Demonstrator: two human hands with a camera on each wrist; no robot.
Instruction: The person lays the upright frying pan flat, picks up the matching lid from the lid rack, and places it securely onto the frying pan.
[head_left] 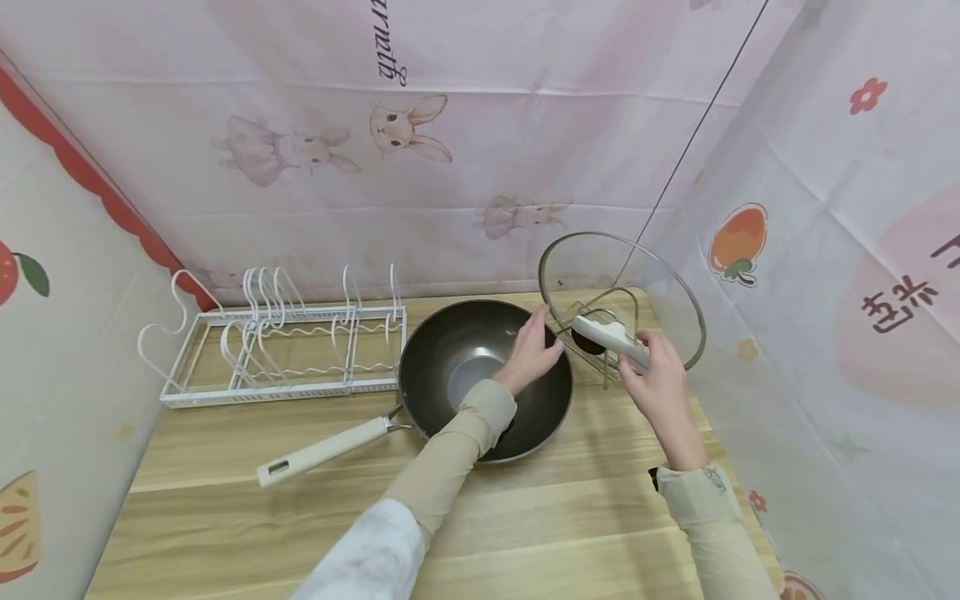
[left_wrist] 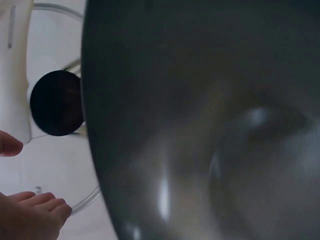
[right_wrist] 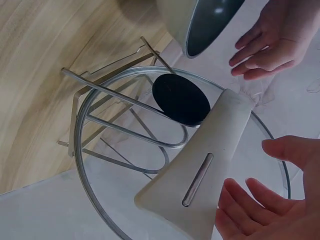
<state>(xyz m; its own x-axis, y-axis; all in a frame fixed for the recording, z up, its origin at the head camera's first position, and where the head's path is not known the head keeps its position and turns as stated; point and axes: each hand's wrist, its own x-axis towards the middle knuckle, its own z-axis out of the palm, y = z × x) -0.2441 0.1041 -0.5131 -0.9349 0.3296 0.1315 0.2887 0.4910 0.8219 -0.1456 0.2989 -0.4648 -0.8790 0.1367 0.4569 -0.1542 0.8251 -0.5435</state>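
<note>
A glass lid [head_left: 678, 292] with a metal rim stands tilted in a wire lid rack [right_wrist: 95, 125]. Its white handle [right_wrist: 200, 170] has a slot and a dark round knob base. My right hand [head_left: 660, 379] is at the handle's outer end; in the right wrist view its thumb and fingers are spread apart, with fingertips right at the handle's edge. My left hand [head_left: 531, 354] reaches over the right side of a dark wok [head_left: 442, 358], fingers extended toward the lid and holding nothing. The wok's long white handle [head_left: 322, 452] points to the lower left.
A white wire dish rack [head_left: 277, 392] with curved dividers stands left of the wok, along the back of the wooden table [head_left: 540, 517]. Printed curtains [head_left: 465, 125] hang behind the table and on both sides, close to the lid on the right.
</note>
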